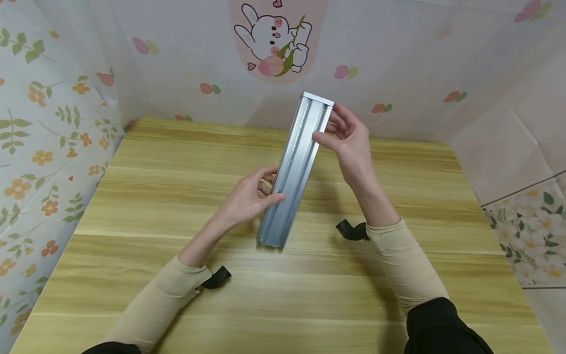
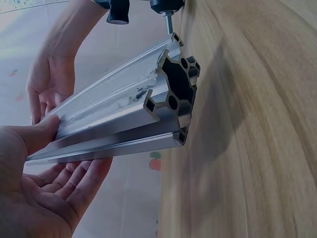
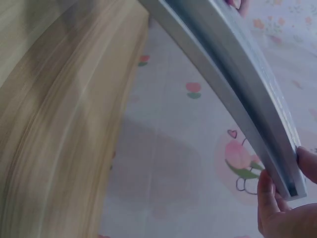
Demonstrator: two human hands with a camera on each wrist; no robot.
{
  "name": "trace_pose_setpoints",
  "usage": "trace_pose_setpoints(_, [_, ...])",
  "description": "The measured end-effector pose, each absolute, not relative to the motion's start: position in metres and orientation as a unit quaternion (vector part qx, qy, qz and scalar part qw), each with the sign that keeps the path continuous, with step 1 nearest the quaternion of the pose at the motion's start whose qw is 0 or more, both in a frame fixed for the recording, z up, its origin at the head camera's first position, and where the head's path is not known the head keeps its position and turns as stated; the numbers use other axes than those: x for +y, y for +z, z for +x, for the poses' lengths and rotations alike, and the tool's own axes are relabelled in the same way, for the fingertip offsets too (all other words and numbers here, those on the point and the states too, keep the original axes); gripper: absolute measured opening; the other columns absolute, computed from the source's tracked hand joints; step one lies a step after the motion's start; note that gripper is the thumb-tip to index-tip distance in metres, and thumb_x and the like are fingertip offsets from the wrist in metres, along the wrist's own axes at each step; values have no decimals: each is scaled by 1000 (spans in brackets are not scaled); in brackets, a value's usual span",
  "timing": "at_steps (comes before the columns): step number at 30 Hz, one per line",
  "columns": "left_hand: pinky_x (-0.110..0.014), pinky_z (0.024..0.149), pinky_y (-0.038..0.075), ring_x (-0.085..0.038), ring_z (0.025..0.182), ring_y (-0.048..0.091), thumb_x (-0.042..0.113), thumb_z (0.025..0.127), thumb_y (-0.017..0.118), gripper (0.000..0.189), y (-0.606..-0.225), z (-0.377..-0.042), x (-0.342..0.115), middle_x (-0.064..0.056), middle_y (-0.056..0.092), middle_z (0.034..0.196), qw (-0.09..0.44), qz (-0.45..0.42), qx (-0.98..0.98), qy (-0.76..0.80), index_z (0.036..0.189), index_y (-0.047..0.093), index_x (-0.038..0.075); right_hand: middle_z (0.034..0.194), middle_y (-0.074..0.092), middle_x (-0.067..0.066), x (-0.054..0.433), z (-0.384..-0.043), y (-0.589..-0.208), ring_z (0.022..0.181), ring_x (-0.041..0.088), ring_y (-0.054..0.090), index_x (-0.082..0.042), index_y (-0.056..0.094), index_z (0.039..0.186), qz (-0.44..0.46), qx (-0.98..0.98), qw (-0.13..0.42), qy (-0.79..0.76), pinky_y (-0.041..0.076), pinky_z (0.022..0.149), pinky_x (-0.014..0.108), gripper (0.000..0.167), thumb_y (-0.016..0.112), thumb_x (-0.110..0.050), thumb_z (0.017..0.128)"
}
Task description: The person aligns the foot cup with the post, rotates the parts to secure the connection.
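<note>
A long silver aluminium extrusion profile (image 1: 292, 172) with lengthwise grooves is held up over the table, its far end raised and leaning right. My left hand (image 1: 247, 196) grips its left edge below the middle, thumb on the top face and fingers behind. Near the far end, my right hand (image 1: 353, 145) pinches the right edge, thumb in front, other fingers partly hidden behind. The left wrist view shows the profile's hollow cut end (image 2: 178, 84), with slots, round holes and dark scuffs close by. From the right wrist, a deep side groove (image 3: 242, 94) shows along its length.
Beneath is a wood-grain table (image 1: 247, 300). A white curtain (image 1: 177, 29) with a rabbit print hangs behind its far edge, and a flowered cloth (image 1: 44, 147) hangs at the left. Black curved pieces (image 1: 351, 230) stick out from both beige sleeves (image 1: 407, 260).
</note>
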State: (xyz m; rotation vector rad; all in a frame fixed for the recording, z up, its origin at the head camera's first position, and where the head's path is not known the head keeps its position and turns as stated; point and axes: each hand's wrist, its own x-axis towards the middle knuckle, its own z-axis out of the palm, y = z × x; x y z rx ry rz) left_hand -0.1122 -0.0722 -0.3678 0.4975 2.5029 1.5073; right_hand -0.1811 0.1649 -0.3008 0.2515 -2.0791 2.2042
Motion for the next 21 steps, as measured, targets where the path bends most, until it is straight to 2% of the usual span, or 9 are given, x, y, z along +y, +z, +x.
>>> trace_pose_setpoints(10, [-35,78,61,-21,97,72,25,92,77,67,-366,-113,-71,-10,64,130,82,174,830,523,150,48,9,132,66,14,162,-171,-287,113,22,65,-5,52,149,84,-675,84,728,55,100,22,74,79,7,81])
trace_pose_setpoints(21, [-34,80,63,-26,100,70,15,91,78,65,-366,-115,-66,-12,61,130,67,186,806,558,148,49,6,120,70,10,156,-154,-272,105,23,67,2,58,141,136,-649,120,739,58,93,23,65,78,12,80])
